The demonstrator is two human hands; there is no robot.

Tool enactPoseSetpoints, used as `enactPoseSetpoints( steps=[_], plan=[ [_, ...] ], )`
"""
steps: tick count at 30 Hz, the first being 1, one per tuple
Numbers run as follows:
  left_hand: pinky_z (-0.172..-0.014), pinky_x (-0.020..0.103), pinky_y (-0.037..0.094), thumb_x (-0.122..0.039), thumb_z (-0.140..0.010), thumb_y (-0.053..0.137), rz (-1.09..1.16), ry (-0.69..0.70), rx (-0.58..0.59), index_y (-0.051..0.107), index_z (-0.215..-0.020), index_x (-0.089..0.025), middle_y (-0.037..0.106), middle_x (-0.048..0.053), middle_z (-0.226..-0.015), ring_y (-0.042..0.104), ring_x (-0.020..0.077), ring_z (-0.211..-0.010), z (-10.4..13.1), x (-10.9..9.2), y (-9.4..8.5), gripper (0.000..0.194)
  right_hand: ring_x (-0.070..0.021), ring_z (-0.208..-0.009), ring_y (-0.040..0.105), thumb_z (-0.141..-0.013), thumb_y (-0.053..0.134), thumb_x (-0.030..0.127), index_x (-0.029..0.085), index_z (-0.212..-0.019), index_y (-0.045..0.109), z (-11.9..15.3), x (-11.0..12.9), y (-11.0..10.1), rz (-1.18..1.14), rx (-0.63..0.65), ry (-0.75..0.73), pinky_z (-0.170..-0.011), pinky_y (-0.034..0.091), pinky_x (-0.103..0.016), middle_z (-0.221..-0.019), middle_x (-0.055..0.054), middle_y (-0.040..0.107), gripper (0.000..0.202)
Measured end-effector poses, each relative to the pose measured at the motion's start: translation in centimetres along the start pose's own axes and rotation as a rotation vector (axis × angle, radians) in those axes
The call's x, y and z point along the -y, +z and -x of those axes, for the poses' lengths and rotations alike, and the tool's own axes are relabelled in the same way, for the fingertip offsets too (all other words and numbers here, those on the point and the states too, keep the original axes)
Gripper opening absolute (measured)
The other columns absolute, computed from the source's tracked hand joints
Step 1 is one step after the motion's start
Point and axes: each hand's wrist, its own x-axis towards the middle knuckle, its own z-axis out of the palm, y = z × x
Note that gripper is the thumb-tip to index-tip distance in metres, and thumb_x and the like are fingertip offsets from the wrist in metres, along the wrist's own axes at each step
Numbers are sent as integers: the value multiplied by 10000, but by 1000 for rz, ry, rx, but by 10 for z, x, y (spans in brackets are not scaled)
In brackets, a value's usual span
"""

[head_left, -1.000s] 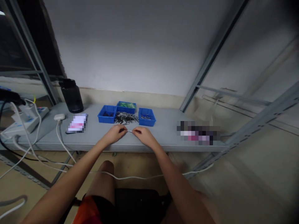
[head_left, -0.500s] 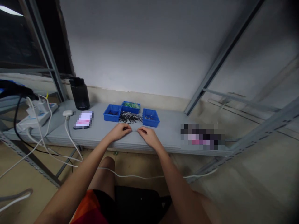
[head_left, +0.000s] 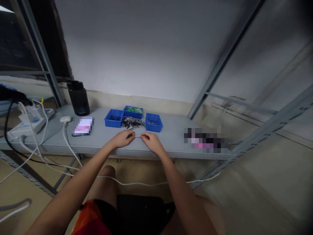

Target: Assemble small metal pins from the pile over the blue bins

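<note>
A thin, shiny metal piece (head_left: pixel 138 136) spans the short gap between my hands, above the front part of the grey shelf (head_left: pixel 97 143). My left hand (head_left: pixel 123 139) pinches its left end and my right hand (head_left: pixel 152 141) pinches the right end. Its exact kind is too small to make out. Just beyond the hands lies a loose pile of thin metal pieces (head_left: pixel 133 122), some silvery and some dark. Around it stand a left blue bin (head_left: pixel 112 123) with dark small parts, a back blue bin (head_left: pixel 133 114) with green packaging, and a right blue bin (head_left: pixel 154 126) with a few silvery pieces.
At the left are a dark bottle (head_left: pixel 78 99), a phone (head_left: pixel 83 125), a white charger (head_left: pixel 66 119) and a power strip (head_left: pixel 31 125) with trailing cables. A blurred-out item (head_left: pixel 204 140) lies at the right. Metal uprights (head_left: pixel 217 71) frame the shelf before a wall.
The whole view has shifted slightly, so things sit a little further left. Both hands keep their pinch on the thin metal piece, which now shows brighter between them.
</note>
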Motion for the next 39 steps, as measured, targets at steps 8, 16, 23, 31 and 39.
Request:
enactPoseSetpoints(
  steps=[8, 16, 23, 31, 39],
  plan=[
    [-826, 285, 466, -316, -874, 484, 185, -38, -136, 654, -902, -162, 698, 43, -916, 617, 176, -866, 3, -6, -5, 231, -160, -751, 625, -863, 526, 253, 176, -860, 688, 1, 0, -1, 6, 45, -12, -712, 435, -259, -839, -47, 716, 179],
    [-835, 277, 478, -296, -825, 604, 297, -10, -123, 723, -858, -159, 737, 52, -906, 651, 179, -862, 4, -10, -7, 184, -160, -829, 619, -889, 511, 249, 190, -908, 686, 0, 1, 0, -4, 148, -118, -780, 432, -262, -917, -42, 711, 186],
    [-791, 265, 488, -272, -784, 652, 366, -23, -89, 719, -890, -157, 740, 47, -911, 657, 176, -853, 3, -7, -4, 171, -148, -732, 598, -887, 511, 270, 187, -855, 682, 0, -1, 0, -79, 136, -77, -694, 418, -247, -789, -16, 683, 193],
    [-771, 260, 473, -278, -827, 597, 285, 14, -124, 714, -895, -174, 737, 43, -915, 650, 169, -848, 3, -5, -3, 170, -146, -722, 590, -879, 518, 278, 189, -832, 674, 0, -1, -1, -130, 119, -53, -710, 423, -253, -761, -9, 672, 186],
    [-766, 268, 467, -294, -823, 581, 236, 52, -140, 693, -891, -165, 721, 43, -891, 634, 169, -840, 4, -7, -3, 184, -163, -793, 614, -889, 515, 268, 197, -874, 695, -1, -2, 1, -89, 158, -100, -759, 436, -278, -864, -33, 705, 194]
  ],
)
